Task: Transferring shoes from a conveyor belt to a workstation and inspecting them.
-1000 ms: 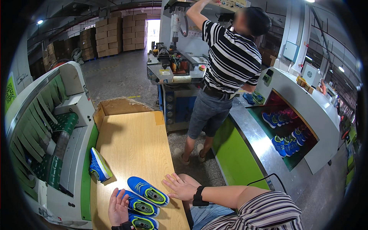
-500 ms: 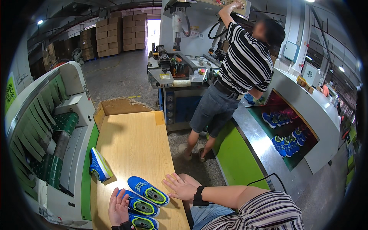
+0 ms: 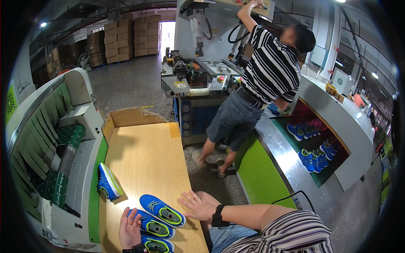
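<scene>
Three blue shoes with yellow-green trim lie in a row at the near end of a wooden table (image 3: 145,156). My right hand (image 3: 197,206) rests flat with fingers spread, just right of the farthest shoe (image 3: 162,209). My left hand (image 3: 129,228) lies open on the table, its fingers against the middle shoe (image 3: 152,224). The nearest shoe (image 3: 156,244) sits by my left wrist. A fourth blue shoe (image 3: 109,182) stands on its side at the table's left edge. Neither hand holds anything.
A white and green conveyor machine (image 3: 55,152) runs along the table's left. A person in a striped shirt (image 3: 257,88) stands ahead, one arm raised to a machine (image 3: 202,80). On the right, a tunnel machine (image 3: 325,139) holds several blue shoes. Cartons (image 3: 122,38) are stacked far back.
The person in the striped shirt has shifted right and leaned further toward the overhead machine. My hands and the shoes have stayed still.
</scene>
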`<state>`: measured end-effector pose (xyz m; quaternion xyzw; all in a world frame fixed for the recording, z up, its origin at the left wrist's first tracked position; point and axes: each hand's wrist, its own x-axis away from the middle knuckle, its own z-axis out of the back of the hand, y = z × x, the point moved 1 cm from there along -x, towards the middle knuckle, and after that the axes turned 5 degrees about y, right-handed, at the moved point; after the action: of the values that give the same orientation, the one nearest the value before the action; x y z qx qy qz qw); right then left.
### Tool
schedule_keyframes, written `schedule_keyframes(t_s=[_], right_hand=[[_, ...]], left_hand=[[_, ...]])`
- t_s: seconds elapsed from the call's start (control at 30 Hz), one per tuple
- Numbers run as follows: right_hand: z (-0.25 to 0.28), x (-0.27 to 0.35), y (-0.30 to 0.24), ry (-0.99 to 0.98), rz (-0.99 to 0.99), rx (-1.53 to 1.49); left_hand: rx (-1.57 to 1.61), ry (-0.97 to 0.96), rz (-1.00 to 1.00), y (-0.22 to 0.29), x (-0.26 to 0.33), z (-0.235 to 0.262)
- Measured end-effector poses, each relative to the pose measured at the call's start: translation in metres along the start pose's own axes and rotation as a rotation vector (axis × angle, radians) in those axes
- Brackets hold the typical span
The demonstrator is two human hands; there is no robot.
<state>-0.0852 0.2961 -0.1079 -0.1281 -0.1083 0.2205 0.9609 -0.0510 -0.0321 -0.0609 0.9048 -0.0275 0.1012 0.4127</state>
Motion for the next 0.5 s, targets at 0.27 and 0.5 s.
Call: schedule_keyframes(t_s=[0.27,0.5], right_hand=[[-0.0019,-0.0001,0.0011,0.010,0.011,0.002],[-0.0023,0.0008,0.0014,0.025,0.019,0.007]], left_hand=[[-0.001,0.000,0.003,-0.0004,-0.0003,0.0017],[-0.006,-0.002,0.004,0.0000,0.0005,0.0002]])
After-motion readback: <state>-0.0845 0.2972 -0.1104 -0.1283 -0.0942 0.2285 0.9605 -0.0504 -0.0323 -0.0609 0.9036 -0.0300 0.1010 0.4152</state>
